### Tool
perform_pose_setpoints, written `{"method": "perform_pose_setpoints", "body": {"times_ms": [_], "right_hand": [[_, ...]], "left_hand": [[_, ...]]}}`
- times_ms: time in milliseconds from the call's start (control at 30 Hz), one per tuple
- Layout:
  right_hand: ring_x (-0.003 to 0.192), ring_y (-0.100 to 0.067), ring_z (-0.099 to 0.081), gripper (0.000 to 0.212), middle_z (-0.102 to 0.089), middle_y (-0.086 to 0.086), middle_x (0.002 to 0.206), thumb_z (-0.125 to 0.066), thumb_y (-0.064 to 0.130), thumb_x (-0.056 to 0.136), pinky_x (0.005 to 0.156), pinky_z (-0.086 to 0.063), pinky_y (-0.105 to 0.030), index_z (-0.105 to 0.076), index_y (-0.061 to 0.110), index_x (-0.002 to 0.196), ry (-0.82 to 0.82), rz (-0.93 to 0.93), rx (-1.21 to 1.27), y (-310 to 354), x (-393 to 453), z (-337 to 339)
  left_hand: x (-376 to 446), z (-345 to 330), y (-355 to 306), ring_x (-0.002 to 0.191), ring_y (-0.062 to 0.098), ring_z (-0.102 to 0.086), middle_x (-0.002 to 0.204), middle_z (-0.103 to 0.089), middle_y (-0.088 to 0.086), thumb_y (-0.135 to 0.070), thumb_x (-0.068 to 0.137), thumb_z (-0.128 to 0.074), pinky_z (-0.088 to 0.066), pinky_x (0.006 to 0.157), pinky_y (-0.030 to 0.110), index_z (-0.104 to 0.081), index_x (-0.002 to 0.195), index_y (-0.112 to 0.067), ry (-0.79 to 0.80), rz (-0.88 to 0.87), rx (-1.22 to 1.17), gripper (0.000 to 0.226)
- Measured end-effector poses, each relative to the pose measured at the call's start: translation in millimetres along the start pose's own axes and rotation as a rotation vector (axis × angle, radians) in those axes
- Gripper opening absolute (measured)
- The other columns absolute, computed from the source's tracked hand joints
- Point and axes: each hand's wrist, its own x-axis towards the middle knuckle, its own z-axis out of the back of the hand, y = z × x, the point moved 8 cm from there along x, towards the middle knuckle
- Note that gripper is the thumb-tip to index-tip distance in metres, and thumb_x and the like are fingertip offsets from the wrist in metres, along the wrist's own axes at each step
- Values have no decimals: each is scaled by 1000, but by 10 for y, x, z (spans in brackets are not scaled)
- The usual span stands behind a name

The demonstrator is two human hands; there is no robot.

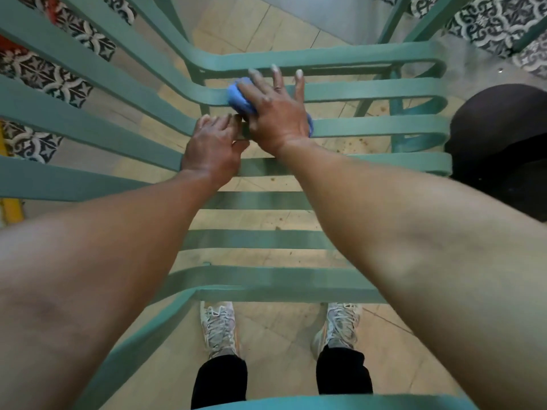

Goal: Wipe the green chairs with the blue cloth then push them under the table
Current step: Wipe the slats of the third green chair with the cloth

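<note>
A green slatted chair [370,127] fills the view from above, its slats running left to right with the floor showing between them. My right hand [275,113] lies flat with fingers spread, pressing a bunched blue cloth [236,97] onto the far slats. The cloth pokes out at the hand's left and right sides. My left hand [211,149] grips a slat just to the left of it, fingers curled over the edge.
Patterned black-and-white tiles [491,22] lie at the top corners, beige floor tiles [278,344] beneath. A dark rounded object [500,149] sits at the right. My two shoes [217,327] stand under the chair's near edge. More green frame bars rise at the top right.
</note>
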Motion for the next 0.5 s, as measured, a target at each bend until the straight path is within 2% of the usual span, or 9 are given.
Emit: {"method": "perform_pose_setpoints", "body": {"times_ms": [67, 167, 233, 300, 367, 400, 433, 500], "right_hand": [[145, -30, -15, 53, -25, 1, 157, -42, 28, 93, 115, 2, -57, -33, 27, 145, -69, -88, -47, -549, -160, 167], [145, -29, -17, 54, -25, -1, 157, -38, 26, 94, 116, -2, -53, -29, 25, 148, -199, -482, 4, -1483, -515, 484], [141, -28, -24, 54, -32, -3, 154, -38, 27, 92, 113, -10, -51, -34, 24, 145, -291, -693, 38, -1957, -740, 700], [133, -29, -34, 52, -40, -6, 146, -37, 29, 87, 108, -19, -45, -40, 21, 139, -382, -875, 64, -2151, -824, 856], [134, -32, -32, 53, -36, -10, 147, -37, 29, 85, 107, -21, -40, -41, 18, 137, -416, -997, 67, -1942, -684, 847], [136, -34, -27, 52, -31, -12, 150, -38, 27, 86, 110, -19, -40, -41, 17, 137, -396, -984, 81, -1688, -520, 775], [139, -35, -22, 52, -26, -13, 153, -40, 23, 86, 113, -16, -42, -40, 17, 137, -347, -892, 115, -1341, -289, 661], [144, -35, -13, 56, -18, -13, 157, -43, 17, 86, 116, -7, -45, -36, 20, 141, -145, -512, 196, -432, 207, 285]], "left_hand": [[18, -26, -12, 129, 30, -35, 142, -47, 11, -34, 98, -47, -17, 111, 36, -44, 140, -9, 13, -16, 30, 49], [-2, -15, 3, 130, 30, -33, 144, -45, 10, -35, 98, -47, -18, 111, 37, -42, 142, -10, 17, 12, 31, 50], [2, -12, -9, 129, 30, -34, 142, -47, 11, -35, 98, -47, -17, 111, 36, -42, 141, -10, 16, -10, 44, 50], [8, -9, -6, 127, 31, -35, 139, -48, 12, -34, 98, -47, -17, 110, 36, -43, 140, -9, 8, -12, 43, 49], [17, -25, 8, 129, 30, -34, 142, -46, 11, -34, 98, -46, -15, 112, 36, -42, 141, -9, 10, -6, 38, 49], [15, -29, 6, 131, 30, -32, 143, -45, 10, -34, 99, -46, -15, 112, 36, -41, 142, -10, 10, -8, 36, 50], [14, -35, -2, 132, 30, -31, 144, -44, 9, -34, 99, -45, -16, 112, 36, -40, 142, -11, 8, -10, 32, 50], [1, -50, 23, 131, 30, -34, 142, -46, 9, -34, 98, -47, -23, 109, 38, -43, 141, -13, -1, 10, 8, 47]]}}
